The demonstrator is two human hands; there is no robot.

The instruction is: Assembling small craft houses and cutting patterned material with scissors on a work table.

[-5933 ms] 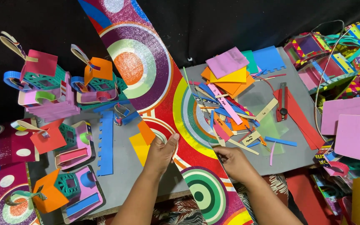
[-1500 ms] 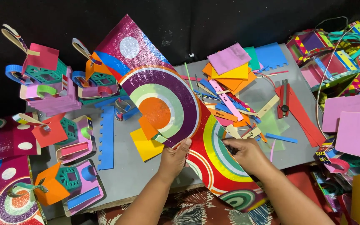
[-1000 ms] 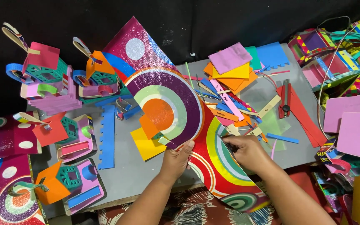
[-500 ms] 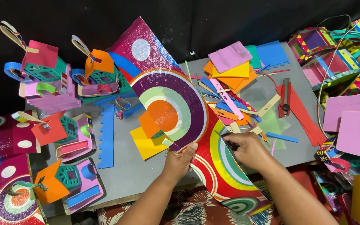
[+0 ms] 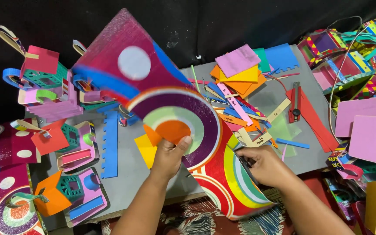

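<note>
A: Over the grey board (image 5: pixel 283 148), we see a big printed sheet (image 5: pixel 170 104) with rings and circles, lifted and curling, its lower end hanging past the near edge.

B: Fingers?

A: We note the left hand (image 5: pixel 170 154) clamped on the curled edge, thumb on the orange disc, fingers behind. The right hand (image 5: pixel 264 163) is closed round a dark tool (image 5: pixel 245 164), pressed to the striped lower part.

B: Smaller bits?

A: A pile of coloured paper scraps (image 5: pixel 240 87) just right of the sheet; a red cutter (image 5: pixel 296 102) farther right.
</note>
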